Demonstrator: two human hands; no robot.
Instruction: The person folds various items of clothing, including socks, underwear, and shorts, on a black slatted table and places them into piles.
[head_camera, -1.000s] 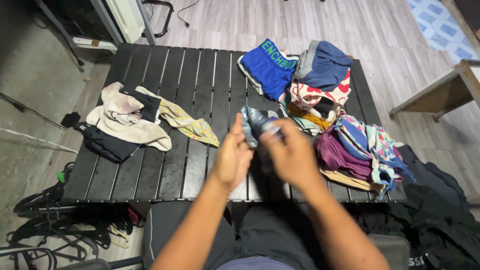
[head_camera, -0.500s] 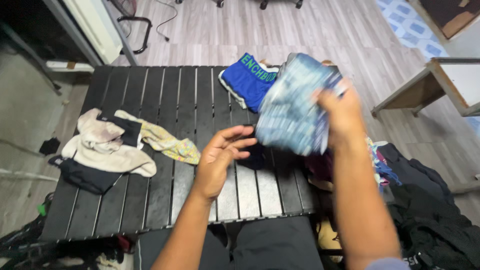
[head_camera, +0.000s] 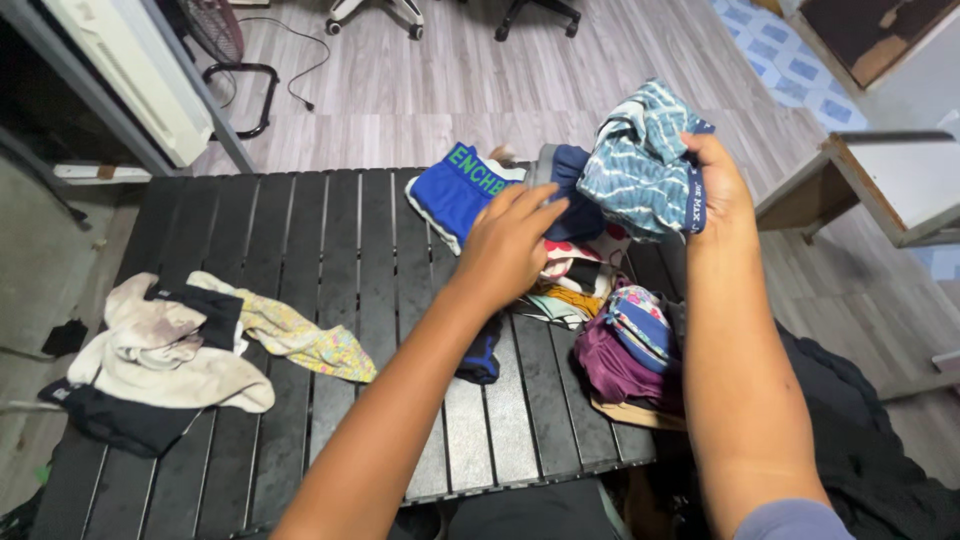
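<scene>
Overhead: two hands over a pile of garments on a slatted table

Overhead, the right hand (head_camera: 718, 185) is raised above the far right of the black slatted table (head_camera: 330, 240), its forearm running up from the lower right corner of the view. Its fingers are closed around a bunched blue-and-white patterned cloth garment with a dark elastic band (head_camera: 640, 165), held in the air clear of the table and above the pile of mixed coloured clothes (head_camera: 610, 320). The thumb side of this hand is hidden behind the cloth, so the exact grip cannot be made out.

The left hand (head_camera: 510, 245) reaches forward and to the right from the lower centre, palm down, fingers extended and slightly spread. Its fingertips lie at the near edge of a dark navy cloth garment (head_camera: 575, 205) on top of the pile; whether they press on it or only hover cannot be told. It grips nothing.

Just left of the navy piece lies a bright blue garment with a green-lettered waistband (head_camera: 445, 195). A small dark blue cloth (head_camera: 482, 360) is partly covered by the left forearm. At the table's left sits a separate heap of cream, black and yellow floral fabrics (head_camera: 180, 350). The pile's right side is cut off by the right arm.
</scene>
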